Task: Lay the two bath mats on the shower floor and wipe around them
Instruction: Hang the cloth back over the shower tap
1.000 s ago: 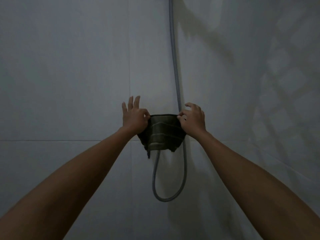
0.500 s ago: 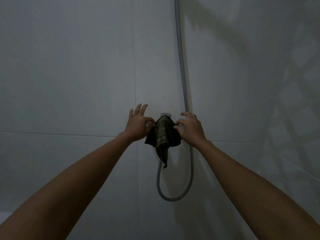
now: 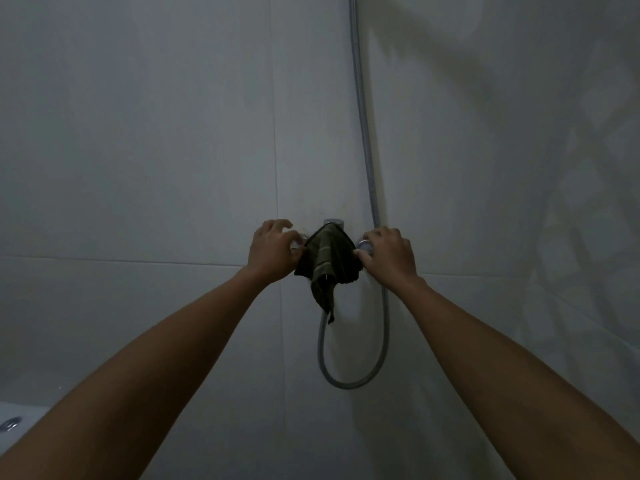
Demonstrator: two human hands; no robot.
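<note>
So the person is reaching both bare arms out at a grey tiled shower wall [image 3: 138,150], dim light, and a dark olive cloth [image 3: 327,261] with a couple of pale stripes is hanging draped over the chrome shower mixer [image 3: 333,222], with one long corner dangling down below it. The left hand [image 3: 273,251] is sitting at the cloth's left edge with its fingers curled, right over the left chrome knob [image 3: 298,244]; honestly can't tell whether it's gripping the knob, pinching the cloth, or just resting there. The right hand [image 3: 388,256] is doing the mirror thing on the other side, fingers curled at the right chrome knob [image 3: 364,244] and touching the cloth's right edge, and its grip isn't readable either. A grey shower hose [image 3: 363,133] is running down the wall past the right hand and looping under the mixer. Bottom left, a white ledge [image 3: 24,410] with a small chrome fitting [image 3: 10,424] is peeking in.
</note>
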